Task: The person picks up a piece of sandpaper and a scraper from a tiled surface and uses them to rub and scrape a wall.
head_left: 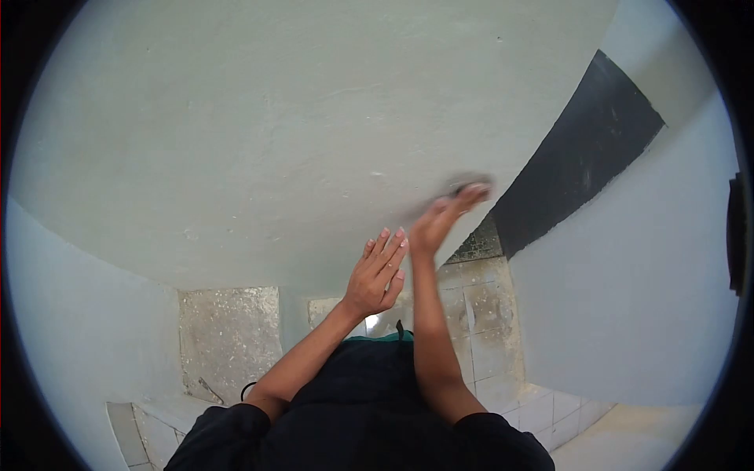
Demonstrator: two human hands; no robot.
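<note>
My left hand is held out in front of the pale grey-green wall, its fingers stretched and lying close together. Nothing shows in it; whether it touches the wall cannot be made out. Farther up and to the right, my right hand is smeared by motion, near or against the wall close to its right edge. A dark blurred patch borders its fingertips. That patch could be a thin item under the fingers or a shadow; the blur hides which.
A dark grey painted strip runs along the wall's right side, beside a whitish wall. Below are worn floor tiles and a speckled, stained slab. A dark object stands at the far right edge.
</note>
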